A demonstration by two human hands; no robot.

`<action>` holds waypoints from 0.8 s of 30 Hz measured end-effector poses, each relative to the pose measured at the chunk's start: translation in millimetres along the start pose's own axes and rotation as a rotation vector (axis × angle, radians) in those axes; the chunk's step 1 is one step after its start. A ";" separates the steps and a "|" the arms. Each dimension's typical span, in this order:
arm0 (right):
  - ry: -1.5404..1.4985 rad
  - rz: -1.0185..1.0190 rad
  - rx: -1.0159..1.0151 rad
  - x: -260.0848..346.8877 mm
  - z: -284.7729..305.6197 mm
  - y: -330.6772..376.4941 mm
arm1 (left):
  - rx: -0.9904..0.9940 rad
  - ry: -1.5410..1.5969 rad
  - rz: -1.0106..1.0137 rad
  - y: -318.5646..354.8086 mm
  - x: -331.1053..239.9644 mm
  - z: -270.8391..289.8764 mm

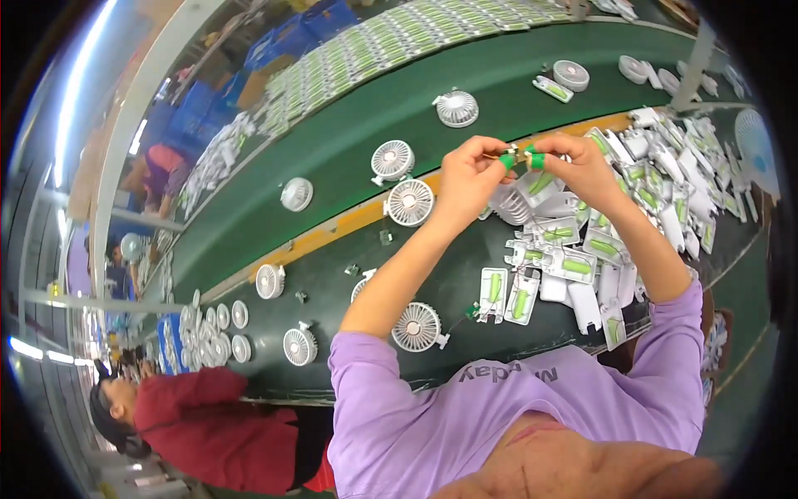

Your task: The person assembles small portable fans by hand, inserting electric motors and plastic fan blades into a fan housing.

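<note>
My left hand (465, 185) and my right hand (587, 173) are raised close together over the bench, with fingertips pinched. Green wraps cover some of the fingertips. Between them is a small part (519, 154) with a metallic bit, perhaps a little circuit board; its details are too small to tell. Just below my hands, a white fan head (510, 205) lies partly hidden. Beside it spreads a heap of white handle shells (573, 266) with green cells in them. A white fan head (411, 202) rests near my left forearm.
A green conveyor belt (349, 170) beyond the yellow ledge (332, 224) carries several fan heads. More fan heads (418, 326) and small circuit boards (386, 238) lie on the dark bench. Another person (208, 424) in red stands at my left. A metal post (697, 62) rises far right.
</note>
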State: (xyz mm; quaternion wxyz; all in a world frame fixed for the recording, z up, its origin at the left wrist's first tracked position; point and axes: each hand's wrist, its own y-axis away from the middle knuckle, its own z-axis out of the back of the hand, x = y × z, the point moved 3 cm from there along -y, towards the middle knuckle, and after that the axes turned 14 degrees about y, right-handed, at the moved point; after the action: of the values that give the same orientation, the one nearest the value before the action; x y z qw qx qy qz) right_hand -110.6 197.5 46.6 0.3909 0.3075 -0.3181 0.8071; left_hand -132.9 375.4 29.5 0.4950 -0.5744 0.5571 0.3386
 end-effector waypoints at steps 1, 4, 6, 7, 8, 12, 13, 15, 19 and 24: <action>0.007 -0.016 -0.017 -2.5 4.1 2.6 | 0.022 0.006 0.008 -0.4 0.2 -4.2; 0.157 0.196 -0.081 2.4 11.8 9.2 | 0.005 -0.006 0.023 0.6 -1.3 -10.9; 0.236 0.231 -0.101 5.8 14.1 9.4 | 0.009 -0.003 0.022 0.1 -0.1 -11.5; 0.313 0.268 -0.117 8.7 14.2 9.6 | 0.007 -0.001 0.020 0.4 0.6 -11.3; 0.342 0.253 -0.092 13.1 14.2 9.7 | 0.011 0.001 0.025 0.9 1.2 -11.7; 0.303 0.301 -0.116 9.3 13.8 8.5 | 0.081 0.026 0.057 5.2 -2.9 -22.3; 0.270 0.292 -0.075 11.0 15.5 7.9 | 0.091 0.048 0.074 6.7 -4.3 -23.5; 0.237 0.279 -0.031 8.9 17.0 8.5 | 0.116 0.074 0.070 7.3 -3.9 -23.5; 0.129 0.190 0.039 -0.8 19.5 10.0 | 0.191 0.117 0.071 8.9 -5.5 -27.3; 0.023 0.115 0.126 -3.2 18.0 10.4 | 0.200 0.047 0.044 10.2 -7.9 -30.1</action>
State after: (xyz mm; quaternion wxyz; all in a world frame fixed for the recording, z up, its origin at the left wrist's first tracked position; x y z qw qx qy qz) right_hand -113.0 177.4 52.3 0.3276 0.3034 -0.2790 0.8502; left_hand -148.9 350.5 43.5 0.5291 -0.5173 0.6122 0.2787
